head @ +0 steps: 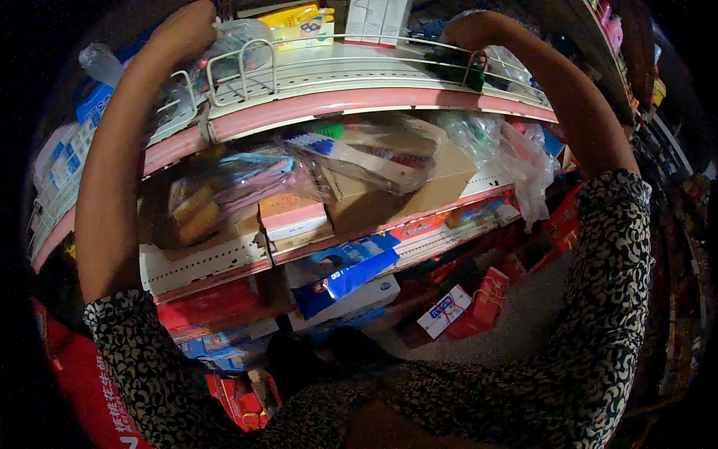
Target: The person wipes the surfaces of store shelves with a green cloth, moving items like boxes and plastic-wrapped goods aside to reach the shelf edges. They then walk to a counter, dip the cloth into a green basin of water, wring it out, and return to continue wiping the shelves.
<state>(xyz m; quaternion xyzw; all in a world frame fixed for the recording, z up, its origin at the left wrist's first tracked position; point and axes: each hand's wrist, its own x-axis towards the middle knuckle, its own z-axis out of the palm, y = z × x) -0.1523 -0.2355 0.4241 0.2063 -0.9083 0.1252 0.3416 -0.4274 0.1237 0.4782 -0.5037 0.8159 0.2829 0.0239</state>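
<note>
Both my arms reach up to the top wire-fenced shelf (336, 70). My left hand (193, 28), at the upper left, has its fingers bent beside a transparent plastic bag (241, 45) with colourful contents; whether it grips the bag is hidden. My right hand (474, 31) points downward behind the wire rail at the right, its fingers out of sight. Below it are a dark green object (474, 76) and a transparent plastic bag (507, 67). Between my hands stand a yellow package (297, 25) and white boxes with red lower edges (378, 21).
The shelf below holds bagged brushes (370, 154), a cardboard box (404, 196), and plastic bags (505, 146) hanging over its edge. A blue box (348, 275) juts out lower down. Red packaging (487, 303) and a white packet (445, 311) lie near the floor (527, 314).
</note>
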